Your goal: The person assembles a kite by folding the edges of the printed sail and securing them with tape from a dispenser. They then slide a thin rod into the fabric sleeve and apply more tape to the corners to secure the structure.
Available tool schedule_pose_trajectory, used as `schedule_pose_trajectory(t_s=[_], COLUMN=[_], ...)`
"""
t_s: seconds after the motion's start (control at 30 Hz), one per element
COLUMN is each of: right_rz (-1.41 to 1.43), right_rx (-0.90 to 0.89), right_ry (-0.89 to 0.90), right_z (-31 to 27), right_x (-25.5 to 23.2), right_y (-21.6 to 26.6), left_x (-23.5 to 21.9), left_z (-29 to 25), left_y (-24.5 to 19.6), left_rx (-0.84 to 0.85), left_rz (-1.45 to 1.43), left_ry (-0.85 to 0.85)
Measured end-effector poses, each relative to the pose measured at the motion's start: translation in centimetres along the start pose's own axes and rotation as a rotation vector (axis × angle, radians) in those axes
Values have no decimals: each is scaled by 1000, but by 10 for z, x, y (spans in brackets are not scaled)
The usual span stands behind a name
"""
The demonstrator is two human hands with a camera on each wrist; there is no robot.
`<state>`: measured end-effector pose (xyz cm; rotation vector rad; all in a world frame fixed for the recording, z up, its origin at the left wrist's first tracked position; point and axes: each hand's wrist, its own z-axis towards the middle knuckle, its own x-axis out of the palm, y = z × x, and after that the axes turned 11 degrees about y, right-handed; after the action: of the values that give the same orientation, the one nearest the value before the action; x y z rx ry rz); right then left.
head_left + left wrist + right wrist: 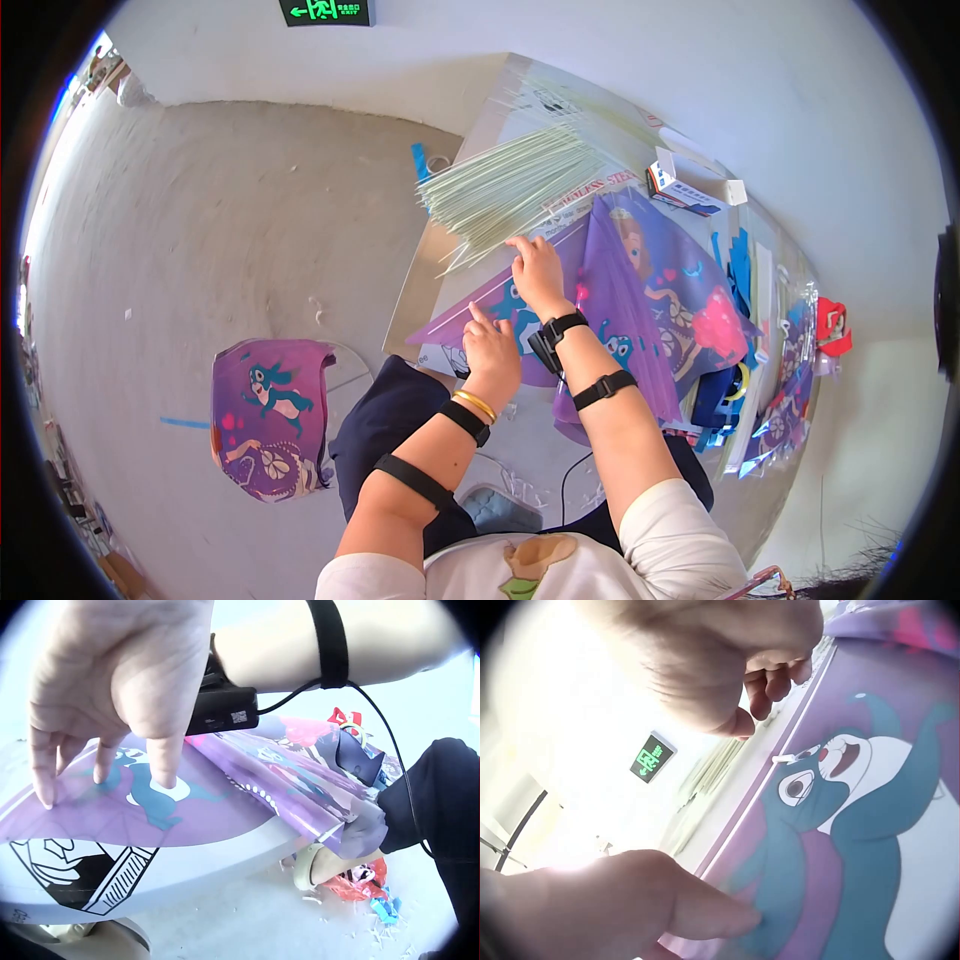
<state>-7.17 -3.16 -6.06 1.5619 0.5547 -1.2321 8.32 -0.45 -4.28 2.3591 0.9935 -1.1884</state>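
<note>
Purple kite fabric [538, 372] with a blue cartoon animal lies flat on the table, its pointed corner toward the left. A thin white rod or line [739, 825] runs along its far edge, with a small white piece [783, 759] beside the animal's face. My left hand [492, 350] rests on the fabric near that edge, fingers extended; the left wrist view shows its fingertips [46, 802] at the cloth. Farther along the edge hovers my right hand [538, 275], index finger extended and the others loosely bent. Nothing shows between its fingers [759, 697].
Beyond the fabric lies a bundle of thin pale rods [510, 185]. More purple printed fabric [690, 290] is heaped to the right, near a white box [695, 190] and blue strips [740, 265]. Another printed piece [268, 410] drapes low at the left.
</note>
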Motion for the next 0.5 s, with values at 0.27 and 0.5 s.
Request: schedule_pose_trajectory(t_s=[0.27,0.5], right_rz=[237,601], right_rx=[21,271], right_ry=[-9,-40], right_z=[-51,-184], right_x=[-31,-155], right_y=[-4,-27], left_x=[-11,-24], left_z=[-11,-24], left_y=[2,-2], left_rx=[39,128], left_rz=[27,61], left_ry=[-29,16])
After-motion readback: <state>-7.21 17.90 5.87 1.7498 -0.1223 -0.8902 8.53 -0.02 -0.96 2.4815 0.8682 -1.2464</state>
